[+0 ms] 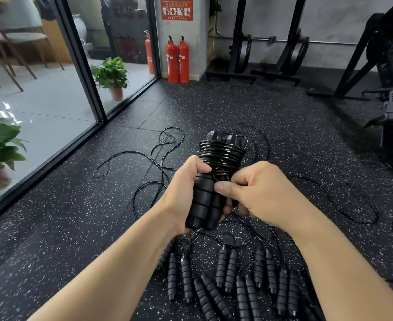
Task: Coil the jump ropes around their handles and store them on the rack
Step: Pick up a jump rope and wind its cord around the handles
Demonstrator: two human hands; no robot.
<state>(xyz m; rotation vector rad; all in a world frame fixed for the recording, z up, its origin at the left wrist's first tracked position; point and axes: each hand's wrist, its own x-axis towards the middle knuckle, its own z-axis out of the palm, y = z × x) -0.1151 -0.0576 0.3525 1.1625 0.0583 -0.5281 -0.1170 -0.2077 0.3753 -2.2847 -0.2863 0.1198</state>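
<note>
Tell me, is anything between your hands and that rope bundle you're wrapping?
No. The left hand grips the paired handles directly, and the right hand pinches the rope by the coil. No storage rack is identifiable here, so that path can't be judged.

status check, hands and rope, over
Left hand grips paired handles. Right hand pinches rope at the coil, upper half wound. Loose ropes still on floor; rack not identifiable.
</note>
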